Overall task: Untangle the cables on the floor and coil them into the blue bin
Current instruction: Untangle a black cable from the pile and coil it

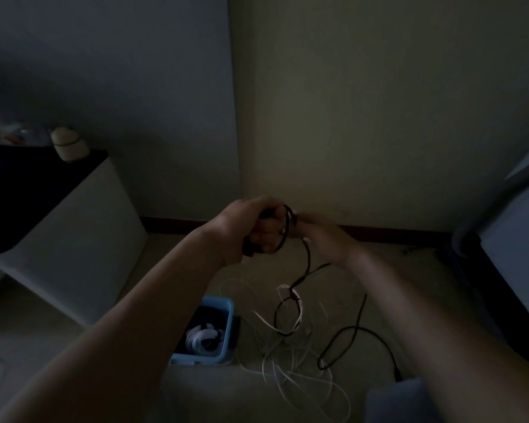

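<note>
One white coil already lies in the bin (228,312). The left hand (251,227) grips loops of the black cable (307,261) while the right hand (324,239) pinches its strand. It trails into the white tangle (287,355) on the floor, so much remains.

Both arms extended forward, raised, hands close together. Left hand (251,227) fisted, fingers curled closed; right hand (324,239) palm down, fingers pinched, partly blurred
</note>
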{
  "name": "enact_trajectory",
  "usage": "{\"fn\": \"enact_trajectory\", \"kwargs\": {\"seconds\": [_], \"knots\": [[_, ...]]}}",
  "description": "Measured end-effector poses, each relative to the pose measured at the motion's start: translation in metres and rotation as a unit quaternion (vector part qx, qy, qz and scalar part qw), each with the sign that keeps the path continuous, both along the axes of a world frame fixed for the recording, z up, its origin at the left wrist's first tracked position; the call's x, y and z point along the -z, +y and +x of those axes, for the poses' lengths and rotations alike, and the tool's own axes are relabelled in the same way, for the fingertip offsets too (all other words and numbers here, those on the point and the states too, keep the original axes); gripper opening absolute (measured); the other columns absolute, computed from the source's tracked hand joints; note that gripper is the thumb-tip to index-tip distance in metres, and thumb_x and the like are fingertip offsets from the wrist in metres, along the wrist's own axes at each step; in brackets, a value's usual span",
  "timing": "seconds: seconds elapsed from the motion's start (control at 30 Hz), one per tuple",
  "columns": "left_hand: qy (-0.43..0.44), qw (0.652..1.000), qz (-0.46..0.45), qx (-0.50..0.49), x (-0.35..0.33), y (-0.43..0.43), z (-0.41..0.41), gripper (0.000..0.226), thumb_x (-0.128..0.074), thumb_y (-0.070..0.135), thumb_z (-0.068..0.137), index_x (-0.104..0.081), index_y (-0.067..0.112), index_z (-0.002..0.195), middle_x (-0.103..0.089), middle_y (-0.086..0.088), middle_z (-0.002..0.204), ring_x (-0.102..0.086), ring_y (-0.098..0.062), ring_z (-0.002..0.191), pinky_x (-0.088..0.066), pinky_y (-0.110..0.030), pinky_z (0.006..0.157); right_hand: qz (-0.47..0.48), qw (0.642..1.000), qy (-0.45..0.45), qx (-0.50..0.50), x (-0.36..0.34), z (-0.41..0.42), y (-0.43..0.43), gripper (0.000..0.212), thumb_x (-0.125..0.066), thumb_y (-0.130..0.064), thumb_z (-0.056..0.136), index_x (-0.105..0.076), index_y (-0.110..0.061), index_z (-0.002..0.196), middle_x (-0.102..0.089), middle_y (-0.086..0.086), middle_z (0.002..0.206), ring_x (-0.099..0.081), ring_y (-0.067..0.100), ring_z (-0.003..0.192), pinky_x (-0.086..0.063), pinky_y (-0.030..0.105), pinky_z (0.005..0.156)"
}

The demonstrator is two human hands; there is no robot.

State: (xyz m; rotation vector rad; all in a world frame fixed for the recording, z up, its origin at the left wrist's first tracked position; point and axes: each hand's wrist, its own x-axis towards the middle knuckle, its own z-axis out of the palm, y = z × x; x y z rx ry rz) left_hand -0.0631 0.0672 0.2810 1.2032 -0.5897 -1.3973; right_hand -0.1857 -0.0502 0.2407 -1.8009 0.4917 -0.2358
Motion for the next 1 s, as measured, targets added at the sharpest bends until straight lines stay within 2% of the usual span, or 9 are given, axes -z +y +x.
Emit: {"fn": "enact_trajectory", "kwargs": {"seconds": [0.03,0.13,0.23,0.4,0.57,0.67,0.8,0.93,1.0], "knots": [[0.025,1.0,-0.013,-0.011,-0.001,0.0,0.002,0.033,-0.035,0.021,0.1,-0.045,0.016,0.069,-0.021,0.007,0.045,-0.019,-0.008,0.034,-0.022,-0.02,0.041,0.023,1.0,-0.014,0.001,-0.002,0.002,0.006,0.013,-0.059,-0.019,0.094,-0.066,-0.008,0.094,-0.067,0.005,0.086,-0.064,0.007,0.079,-0.047,0.02,0.078],[0.066,0.994,-0.033,-0.079,0.002,0.003,0.01,0.034,-0.036,0.023,0.102,-0.047,0.017,0.07,-0.021,0.008,0.047,-0.02,-0.008,0.037,-0.031,-0.022,0.041,-0.006,1.0,-0.013,0.02,-0.002,-0.001,0.007,0.034,-0.045,-0.027,0.104,-0.057,-0.01,0.076,-0.056,0.006,0.062,-0.056,0.013,0.058,-0.046,0.018,0.062],[0.034,0.994,-0.026,-0.103,0.009,0.005,0.016,0.033,-0.036,0.024,0.103,-0.046,0.016,0.072,-0.022,0.008,0.046,-0.021,-0.009,0.036,-0.029,-0.024,0.044,-0.05,0.997,-0.028,0.054,0.001,-0.005,-0.005,0.034,-0.047,-0.023,0.104,-0.052,-0.014,0.072,-0.046,-0.009,0.052,-0.043,0.004,0.048,-0.035,0.024,0.054],[-0.019,0.999,0.019,0.041,0.009,0.012,0.016,0.038,-0.035,0.035,0.1,-0.05,0.015,0.071,-0.024,0.007,0.045,-0.022,-0.01,0.038,-0.019,-0.029,0.048,-0.101,0.981,-0.106,0.125,-0.006,-0.012,-0.011,0.028,-0.051,-0.022,0.103,-0.061,-0.014,0.078,-0.049,-0.023,0.048,-0.048,-0.005,0.051,-0.032,0.014,0.054],[0.072,0.991,-0.06,0.099,0.001,0.015,0.011,0.033,-0.036,0.03,0.095,-0.05,0.018,0.068,-0.028,0.01,0.04,-0.026,-0.007,0.035,-0.025,-0.025,0.046,-0.102,0.989,-0.019,0.104,0.005,-0.004,-0.008,0.038,-0.054,-0.036,0.1,-0.06,-0.023,0.065,-0.045,-0.017,0.044,-0.041,-0.001,0.041,-0.031,0.024,0.052],[0.163,0.98,-0.106,0.032,-0.005,0.015,0.008,0.032,-0.036,0.026,0.093,-0.052,0.019,0.066,-0.037,0.009,0.042,-0.036,-0.006,0.035,-0.037,-0.021,0.044,0.007,0.999,0.001,0.043,0.01,0.001,0.004,0.046,-0.046,-0.038,0.104,-0.062,-0.023,0.063,-0.041,-0.01,0.048,-0.035,0.006,0.04,-0.032,0.024,0.048],[0.167,0.964,-0.17,-0.114,-0.005,0.012,0.01,0.022,-0.039,0.025,0.095,-0.049,0.018,0.076,-0.05,0.003,0.062,-0.049,-0.013,0.054,-0.046,-0.023,0.056,0.083,0.996,-0.014,0.012,0.016,0.003,0.016,0.039,-0.039,-0.026,0.107,-0.06,-0.011,0.079,-0.041,-0.006,0.047,-0.037,0.009,0.041,-0.038,0.028,0.055],[0.15,0.941,-0.184,-0.24,-0.002,0.01,0.027,0.033,-0.029,0.03,0.108,-0.049,0.018,0.085,-0.074,-0.002,0.087,-0.072,-0.016,0.078,-0.05,-0.028,0.077,0.07,0.996,0.041,-0.023,0.019,-0.001,0.018,0.037,-0.036,-0.027,0.108,-0.062,-0.006,0.093,-0.042,-0.005,0.047,-0.044,0.018,0.047,-0.037,0.026,0.053],[0.134,0.934,-0.181,-0.278,-0.001,0.01,0.034,0.036,-0.028,0.033,0.109,-0.051,0.017,0.085,-0.076,-0.009,0.101,-0.074,-0.019,0.094,-0.052,-0.032,0.086,0.06,0.991,0.097,-0.07,0.016,-0.006,0.018,0.037,-0.036,-0.034,0.107,-0.063,-0.008,0.107,-0.044,-0.004,0.052,-0.05,0.02,0.053,-0.043,0.022,0.055]]}}
